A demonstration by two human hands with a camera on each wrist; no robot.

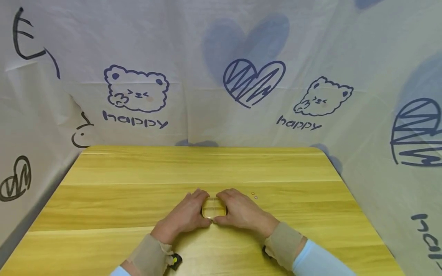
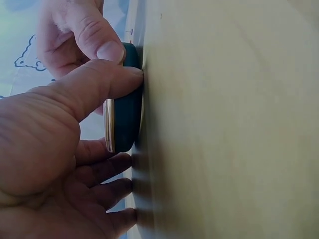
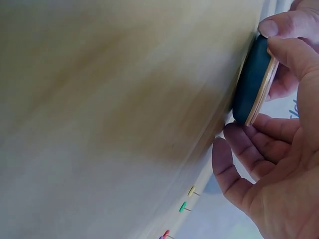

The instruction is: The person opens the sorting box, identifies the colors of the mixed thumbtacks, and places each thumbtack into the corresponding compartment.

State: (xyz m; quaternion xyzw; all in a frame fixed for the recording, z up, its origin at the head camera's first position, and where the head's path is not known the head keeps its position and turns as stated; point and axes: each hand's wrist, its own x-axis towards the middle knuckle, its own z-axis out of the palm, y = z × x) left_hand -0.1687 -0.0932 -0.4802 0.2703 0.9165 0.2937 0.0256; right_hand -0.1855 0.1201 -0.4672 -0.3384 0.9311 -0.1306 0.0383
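A small rounded case (image 1: 214, 212) with a dark teal body (image 2: 127, 114) and a gold rim sits on the wooden table between both hands. From above, its top shows thin lines crossing it. My left hand (image 1: 188, 212) grips the left end, its thumb at the near side and fingers round the far side. On the other end, my right hand (image 1: 239, 210) holds it the same way, the two thumbs almost meeting. In the right wrist view, the right thumb presses near the gold edge of the case (image 3: 255, 84) while the lower fingers spread below it.
Two tiny objects (image 1: 254, 196) lie on the table (image 1: 138, 168) just right of the right hand. The right wrist view shows pins with a yellow head (image 3: 192, 190), a green head (image 3: 183, 207) and a red head (image 3: 166, 233). Cloth walls (image 1: 193, 107) with drawings surround the table.
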